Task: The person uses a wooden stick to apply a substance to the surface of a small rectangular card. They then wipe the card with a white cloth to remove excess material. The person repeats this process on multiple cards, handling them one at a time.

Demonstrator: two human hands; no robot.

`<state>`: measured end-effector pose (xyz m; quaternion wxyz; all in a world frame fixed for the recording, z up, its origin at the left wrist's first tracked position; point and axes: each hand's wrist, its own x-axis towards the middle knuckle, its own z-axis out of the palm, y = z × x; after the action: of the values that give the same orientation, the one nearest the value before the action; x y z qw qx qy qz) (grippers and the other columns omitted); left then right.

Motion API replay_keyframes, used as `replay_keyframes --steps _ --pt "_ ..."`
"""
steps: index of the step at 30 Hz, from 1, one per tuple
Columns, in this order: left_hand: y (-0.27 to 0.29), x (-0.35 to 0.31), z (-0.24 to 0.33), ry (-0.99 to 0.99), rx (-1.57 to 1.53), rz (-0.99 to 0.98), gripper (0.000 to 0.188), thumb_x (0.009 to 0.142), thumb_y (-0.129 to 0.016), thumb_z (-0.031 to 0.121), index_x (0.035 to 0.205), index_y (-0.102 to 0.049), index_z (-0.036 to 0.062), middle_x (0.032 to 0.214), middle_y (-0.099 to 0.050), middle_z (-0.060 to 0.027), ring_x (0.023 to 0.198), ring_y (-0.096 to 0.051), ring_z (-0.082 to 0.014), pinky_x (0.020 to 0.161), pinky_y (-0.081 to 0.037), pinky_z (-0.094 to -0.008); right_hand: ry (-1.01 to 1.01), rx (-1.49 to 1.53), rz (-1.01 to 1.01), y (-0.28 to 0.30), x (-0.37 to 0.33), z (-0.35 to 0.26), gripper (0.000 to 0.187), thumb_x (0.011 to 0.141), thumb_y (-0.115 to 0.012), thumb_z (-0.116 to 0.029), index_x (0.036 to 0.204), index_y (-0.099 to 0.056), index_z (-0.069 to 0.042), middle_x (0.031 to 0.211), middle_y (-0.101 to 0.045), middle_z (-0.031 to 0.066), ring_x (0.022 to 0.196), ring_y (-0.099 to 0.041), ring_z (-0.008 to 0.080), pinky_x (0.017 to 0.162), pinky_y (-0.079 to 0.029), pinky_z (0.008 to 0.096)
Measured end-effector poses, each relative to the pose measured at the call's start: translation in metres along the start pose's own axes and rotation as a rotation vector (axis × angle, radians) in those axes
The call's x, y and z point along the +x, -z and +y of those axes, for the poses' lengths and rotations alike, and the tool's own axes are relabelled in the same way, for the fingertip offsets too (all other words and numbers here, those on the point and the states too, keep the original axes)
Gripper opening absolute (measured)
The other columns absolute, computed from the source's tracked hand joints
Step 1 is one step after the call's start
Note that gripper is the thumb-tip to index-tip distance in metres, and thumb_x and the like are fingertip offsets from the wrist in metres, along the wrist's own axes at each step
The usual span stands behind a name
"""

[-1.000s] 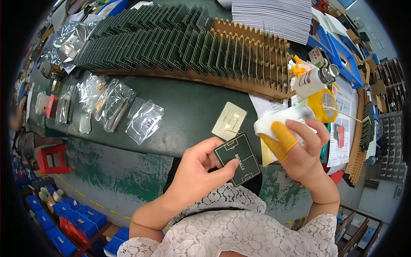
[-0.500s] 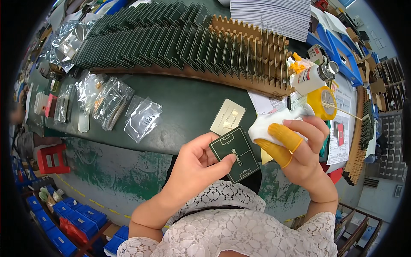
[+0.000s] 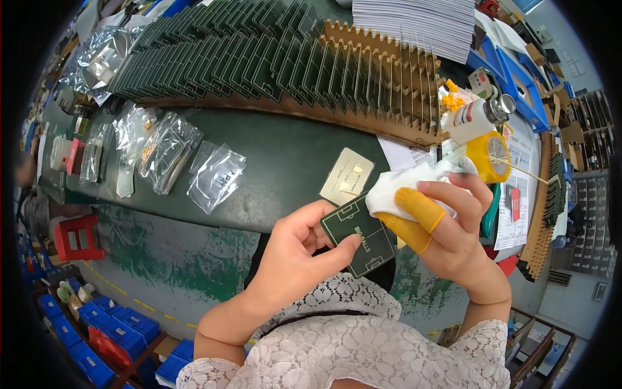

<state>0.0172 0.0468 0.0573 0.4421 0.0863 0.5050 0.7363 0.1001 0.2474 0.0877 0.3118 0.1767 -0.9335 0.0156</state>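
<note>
My left hand (image 3: 295, 249) grips a dark green square board (image 3: 355, 235) with white line markings, thumb on its face and fingers behind. A white cloth (image 3: 405, 185) is bunched in my right hand (image 3: 447, 223), which wears yellow finger cots on two fingers. The cloth overlaps the board's upper right edge; whether it presses on the surface I cannot tell. Just beyond the board lies a cream card (image 3: 347, 176) on the green table. Past that, a long brown slotted rack (image 3: 363, 123) holds many similar green boards (image 3: 214, 68) on edge.
Clear plastic bags (image 3: 217, 176) lie on the table's left. Right of the rack stand a white bottle with a metal top (image 3: 472, 120) and a yellow round container (image 3: 487, 157) with a thin stick jutting out. A stack of white paper (image 3: 414, 26) sits at the back.
My right hand has brought the cloth left and slightly down, so it now overlaps the board's edge. My left hand and the board have barely shifted.
</note>
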Motion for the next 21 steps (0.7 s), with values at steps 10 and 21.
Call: replay_keyframes --steps 10,21 --pt "0.010 0.007 0.003 -0.063 -0.039 0.074 0.018 0.090 -0.066 -0.001 0.107 -0.059 -0.0009 0.097 -0.068 -0.0033 0.085 -0.063 -0.0033 0.073 -0.051 -0.0187 0.034 0.023 -0.123 0.011 -0.021 -0.006 0.035 0.064 -0.084 -0.019 0.096 -0.074 -0.009 0.113 -0.059 -0.0016 0.107 -0.055 0.0232 0.088 -0.040 0.0458" --pt "0.024 0.019 0.011 -0.143 -0.084 0.180 0.015 0.091 -0.065 0.004 0.106 -0.063 0.0003 0.097 -0.069 -0.0036 0.081 -0.061 -0.0054 0.074 -0.049 -0.0218 -0.067 0.098 -0.132 0.020 -0.034 -0.007 0.029 0.065 -0.079 -0.011 0.094 -0.074 -0.011 0.104 -0.061 0.0000 0.103 -0.056 0.0241 0.087 -0.042 0.0442"
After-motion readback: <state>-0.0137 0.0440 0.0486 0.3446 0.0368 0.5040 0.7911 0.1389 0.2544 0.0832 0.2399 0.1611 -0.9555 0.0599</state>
